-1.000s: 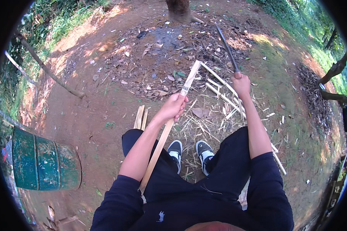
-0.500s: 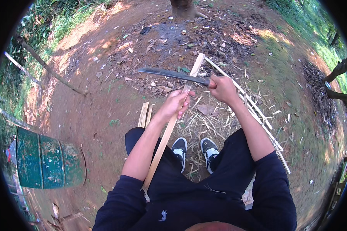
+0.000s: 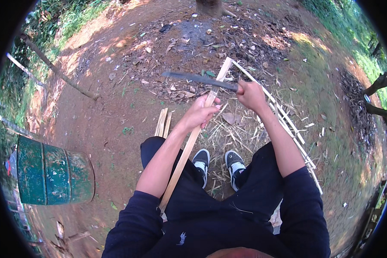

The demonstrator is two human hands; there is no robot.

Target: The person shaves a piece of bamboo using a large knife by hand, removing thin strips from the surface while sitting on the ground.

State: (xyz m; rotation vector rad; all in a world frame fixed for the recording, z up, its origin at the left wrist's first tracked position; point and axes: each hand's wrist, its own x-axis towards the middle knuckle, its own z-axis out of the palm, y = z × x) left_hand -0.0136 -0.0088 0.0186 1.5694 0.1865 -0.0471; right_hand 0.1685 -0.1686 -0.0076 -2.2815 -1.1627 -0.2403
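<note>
My left hand [image 3: 202,112] is closed round a long pale bamboo strip [image 3: 182,160], which slants from beside my left thigh up to the far middle. In my right hand [image 3: 250,95] is the handle of a machete [image 3: 202,79]. Its dark blade, a little blurred, points left and lies across the strip just beyond my left hand. Whether the edge bites into the strip I cannot tell. Several thin bamboo strips [image 3: 287,125] lie on the ground to the right of my right hand. Shorter pale strips [image 3: 162,124] stand out beyond my left knee.
A green metal drum [image 3: 56,172] stands at the left. Pale shavings [image 3: 228,133] litter the dirt round my shoes [image 3: 234,165]. Dry leaves spread up to a tree trunk [image 3: 209,7] at the far side. Thin poles [image 3: 58,71] rise at the left, dark branches [image 3: 377,96] at the right.
The machete has shifted slightly right along with my right hand. My left hand still grips the bamboo strip, its fingers and thumb slightly shifted. The view has moved a little.
</note>
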